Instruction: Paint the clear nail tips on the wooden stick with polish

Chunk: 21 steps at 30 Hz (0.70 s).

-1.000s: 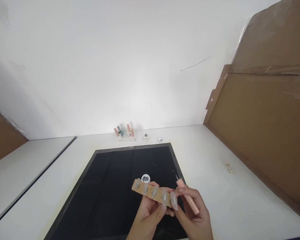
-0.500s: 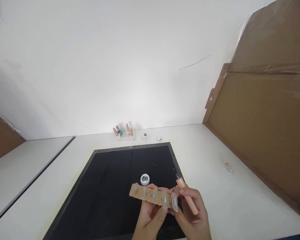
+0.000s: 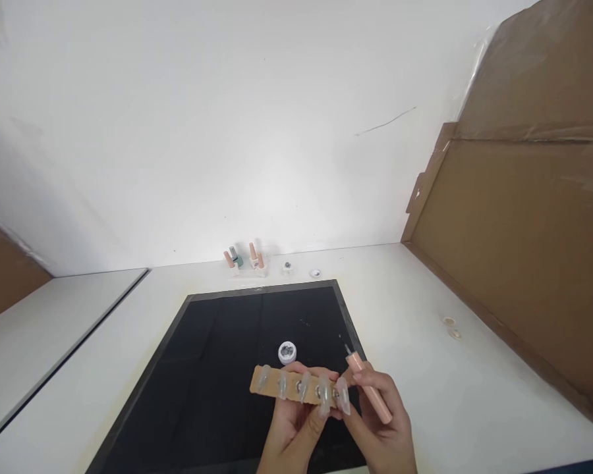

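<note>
My left hand [image 3: 291, 431] grips a tan strip [image 3: 296, 387] that carries several clear false nails, holding it level over the black mat [image 3: 217, 368]. Beside it, my right hand [image 3: 383, 431] is closed round a pink nail brush [image 3: 368, 392], whose thin dark tip points up and away to the left. That hand's thumb and fingertips touch the strip's right end. A small open white jar [image 3: 287, 353] with grey contents sits on the mat just behind the strip.
A white table [image 3: 415, 329] carries a rack of nail polish bottles [image 3: 244, 259] at the back wall, with two little pots [image 3: 301, 270] beside it. Two small rings [image 3: 452, 327] lie at right. A large cardboard sheet [image 3: 524, 250] leans along the right side.
The strip of nails has shifted slightly left and lower and now lies more level. Both hands stay closed on what they hold.
</note>
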Tool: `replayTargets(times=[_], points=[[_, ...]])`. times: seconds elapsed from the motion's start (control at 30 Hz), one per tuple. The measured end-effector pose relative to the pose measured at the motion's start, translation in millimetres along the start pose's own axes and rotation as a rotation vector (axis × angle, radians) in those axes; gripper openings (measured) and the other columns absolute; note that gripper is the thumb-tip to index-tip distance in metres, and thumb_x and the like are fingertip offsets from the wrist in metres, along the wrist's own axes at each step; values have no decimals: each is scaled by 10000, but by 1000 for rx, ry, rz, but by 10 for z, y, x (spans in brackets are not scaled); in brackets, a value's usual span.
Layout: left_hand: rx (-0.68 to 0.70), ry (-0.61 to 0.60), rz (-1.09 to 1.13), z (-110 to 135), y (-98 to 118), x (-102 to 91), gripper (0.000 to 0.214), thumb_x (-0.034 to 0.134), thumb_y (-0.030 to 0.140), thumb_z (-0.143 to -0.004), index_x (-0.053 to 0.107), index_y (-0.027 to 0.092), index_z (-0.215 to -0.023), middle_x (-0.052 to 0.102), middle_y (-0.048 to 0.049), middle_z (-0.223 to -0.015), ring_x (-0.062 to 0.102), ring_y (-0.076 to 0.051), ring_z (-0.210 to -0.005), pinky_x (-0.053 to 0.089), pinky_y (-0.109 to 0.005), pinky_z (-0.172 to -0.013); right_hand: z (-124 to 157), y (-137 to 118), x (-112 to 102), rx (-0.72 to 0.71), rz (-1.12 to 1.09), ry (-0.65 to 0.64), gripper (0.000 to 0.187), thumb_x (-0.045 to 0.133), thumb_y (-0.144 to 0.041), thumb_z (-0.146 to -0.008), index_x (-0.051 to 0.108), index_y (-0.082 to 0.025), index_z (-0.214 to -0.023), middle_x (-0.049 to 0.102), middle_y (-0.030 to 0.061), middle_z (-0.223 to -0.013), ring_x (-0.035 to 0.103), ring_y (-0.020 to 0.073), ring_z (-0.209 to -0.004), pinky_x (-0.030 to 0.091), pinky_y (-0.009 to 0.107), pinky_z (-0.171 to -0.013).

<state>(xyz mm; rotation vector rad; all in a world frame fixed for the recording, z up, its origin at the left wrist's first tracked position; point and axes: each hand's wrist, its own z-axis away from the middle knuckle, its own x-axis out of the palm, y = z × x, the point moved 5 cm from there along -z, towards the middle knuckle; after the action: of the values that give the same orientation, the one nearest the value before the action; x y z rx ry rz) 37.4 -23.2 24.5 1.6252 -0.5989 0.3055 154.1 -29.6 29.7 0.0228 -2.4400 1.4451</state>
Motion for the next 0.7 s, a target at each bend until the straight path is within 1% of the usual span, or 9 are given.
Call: replayTargets(times=[0.17,0.37,0.5,0.57,0.63,0.7], points=[[32,40,-19,14,0,4,289,650,259,-797,476,270,-1027,652,-47,-995,640,-184,-832,482,-285,-684,64,64,13,41,-41,111,143,696,-309,-780,601,-282,-885,580,19,-769,552,171,-713,489,270,-642],[62,71,-11,34,12,19,275,657,250,-792,496,284,-1012,656,-35,-992,629,-161,-785,474,-287,-699,129,154,-31,66,-2,163,176,705,-342,-766,595,-270,-883,573,32,-798,560,188,-759,487,297,-663],[41,68,49,27,-8,6,295,673,282,-777,505,300,-1019,657,-32,-980,627,-185,-833,459,-300,-709,135,147,-7,85,-6,126,170,689,-328,-782,588,-273,-906,593,36,-804,582,196,-765,504,316,-668],[-10,83,107,16,-28,-20,327,688,320,-760,511,303,-1033,651,-31,-963,618,-192,-854,452,-307,-718,121,126,8,109,-22,85,184,673,-332,-796,584,-275,-947,613,46,-828,594,203,-778,515,325,-670],[-79,120,153,0,-37,-54,379,723,324,-724,517,299,-1041,642,-24,-937,605,-170,-802,444,-305,-713,85,93,-6,137,-31,64,223,662,-343,-804,576,-276,-999,635,59,-869,606,212,-818,527,337,-706],[-127,164,167,-27,-3,-87,447,773,298,-669,519,293,-1036,634,-15,-913,582,-143,-733,435,-295,-682,14,43,-49,150,-16,56,236,640,-344,-824,567,-278,-1039,657,61,-900,618,211,-865,521,353,-790]])
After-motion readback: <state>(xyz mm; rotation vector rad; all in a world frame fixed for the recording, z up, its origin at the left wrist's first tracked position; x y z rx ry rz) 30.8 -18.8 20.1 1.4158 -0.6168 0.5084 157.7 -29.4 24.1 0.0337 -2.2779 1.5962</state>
